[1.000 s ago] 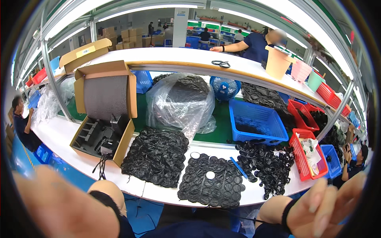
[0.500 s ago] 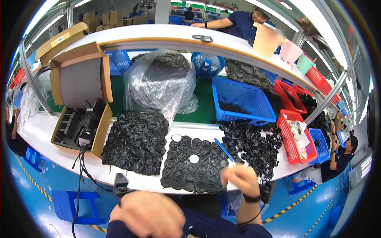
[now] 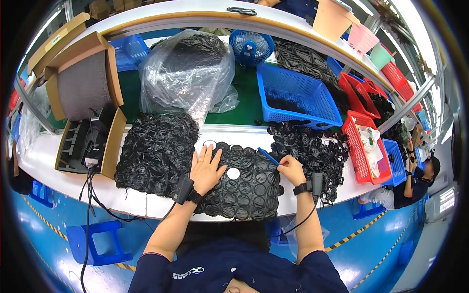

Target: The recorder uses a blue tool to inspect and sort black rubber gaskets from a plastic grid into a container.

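A black sheet (image 3: 244, 198) of joined round pieces lies flat on the white table before me. My left hand (image 3: 206, 172) rests on its left edge with the fingers stretched out and spread. The fingertips reach a white round spot (image 3: 210, 145) at the sheet's far left corner. Another white round spot (image 3: 233, 173) shows near the sheet's middle. At the sheet's right edge my right hand (image 3: 291, 169) pinches the near end of a slim blue stick-like tool (image 3: 267, 156), whose exact kind I cannot make out.
Left of the sheet lies a thick black stack (image 3: 156, 154), with an open cardboard box (image 3: 115, 146) beyond. Loose black pieces (image 3: 312, 161) are heaped at right, beside a red basket (image 3: 359, 146). Behind are a blue basket (image 3: 298, 112), a plastic bag (image 3: 188, 78) and a blue fan (image 3: 250, 47).
My left hand has gone from near my body forward onto the sheet and flattened. My right hand has moved forward and closed on the blue tool. The whole view has tilted downward.
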The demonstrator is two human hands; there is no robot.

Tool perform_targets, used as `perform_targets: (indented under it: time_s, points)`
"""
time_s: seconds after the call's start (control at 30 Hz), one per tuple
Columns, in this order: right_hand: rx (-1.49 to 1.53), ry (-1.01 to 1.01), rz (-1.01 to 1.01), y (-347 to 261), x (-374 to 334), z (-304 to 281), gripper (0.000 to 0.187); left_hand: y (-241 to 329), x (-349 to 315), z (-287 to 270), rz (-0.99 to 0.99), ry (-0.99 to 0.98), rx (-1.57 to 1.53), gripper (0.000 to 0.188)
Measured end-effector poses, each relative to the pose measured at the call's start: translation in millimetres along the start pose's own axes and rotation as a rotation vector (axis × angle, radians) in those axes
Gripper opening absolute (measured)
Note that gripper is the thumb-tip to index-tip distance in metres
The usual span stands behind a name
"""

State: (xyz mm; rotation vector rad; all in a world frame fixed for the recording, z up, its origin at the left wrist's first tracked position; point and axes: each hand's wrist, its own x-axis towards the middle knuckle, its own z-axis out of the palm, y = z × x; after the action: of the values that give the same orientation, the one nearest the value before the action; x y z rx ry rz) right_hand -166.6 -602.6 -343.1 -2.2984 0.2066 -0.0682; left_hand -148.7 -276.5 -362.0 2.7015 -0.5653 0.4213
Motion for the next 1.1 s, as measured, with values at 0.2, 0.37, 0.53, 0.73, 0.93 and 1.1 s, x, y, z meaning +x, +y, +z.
perform_targets:
  time_s: [0.2,0.37,0.53,0.73,0.93,1.1]
  points:
    - [0.260,-0.081,0.028,9,-2,-13,0.013,-5,0,5,0.024,0.034,0.018,0.057]
    - [-0.574,0.015,-0.358,-19,-6,-6,0.019,-4,2,7,0.019,0.039,0.030,0.056]
    - [-0.248,-0.019,-0.132,-15,10,-25,0.014,-5,1,8,0.015,0.037,0.033,0.056]
    - [-0.359,-0.009,-0.281,-28,-4,-9,0.020,2,4,6,-0.005,0.013,0.059,0.056]
    - [-0.646,-0.113,-0.255,-44,3,11,0.020,-3,0,7,0.002,0.027,0.059,0.056]
    - [0.187,-0.125,0.146,-27,4,-10,0.014,4,4,3,0.007,0.011,0.078,0.054]
